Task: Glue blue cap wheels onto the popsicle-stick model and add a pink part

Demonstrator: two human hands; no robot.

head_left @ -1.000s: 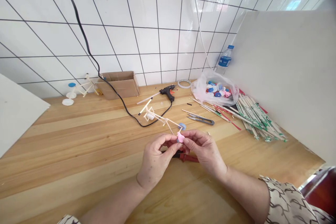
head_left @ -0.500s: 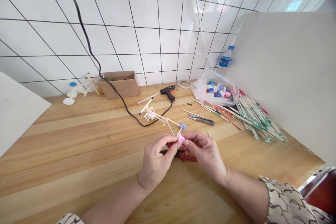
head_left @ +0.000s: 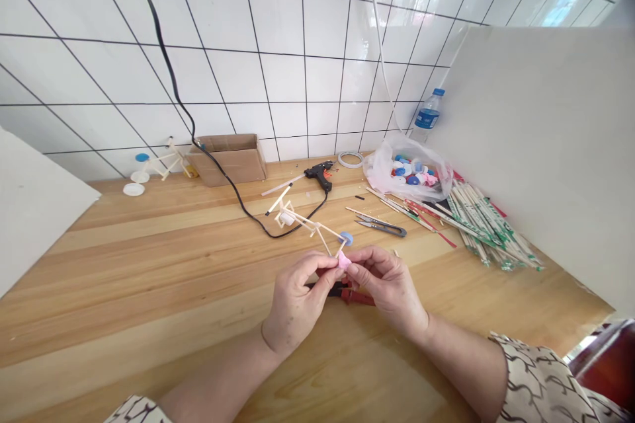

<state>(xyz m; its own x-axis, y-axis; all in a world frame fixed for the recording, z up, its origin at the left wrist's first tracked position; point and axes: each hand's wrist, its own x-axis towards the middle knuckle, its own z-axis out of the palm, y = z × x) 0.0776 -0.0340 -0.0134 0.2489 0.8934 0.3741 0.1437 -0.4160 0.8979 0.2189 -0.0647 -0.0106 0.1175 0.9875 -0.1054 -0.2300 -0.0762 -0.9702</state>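
Between my two hands is a small pink piece [head_left: 344, 260], perhaps a bottle cap; its exact kind is unclear. My left hand [head_left: 300, 297] pinches it from the left, and my right hand [head_left: 389, 284] pinches it from the right. Just beyond my fingertips stands a small bicycle-like frame of wooden sticks [head_left: 302, 219], with a blue cap [head_left: 346, 238] at its near end. Whether the pink piece touches the stick frame is hard to make out. Under my hands lie red-and-black handled pliers [head_left: 358, 297], partly hidden.
Behind the frame lies a black glue gun [head_left: 320, 175] with its cord. Grey thread snips [head_left: 381, 225], loose sticks, a stack of wrapped chopsticks [head_left: 489, 225] and a plastic bag of bottle caps [head_left: 377, 168] sit to the right. A cardboard box [head_left: 231, 162] and another stick model [head_left: 166, 162] stand back left.
The view has shifted very slightly, so everything appears a little to the right. Both hands keep their pinch on the pink piece.
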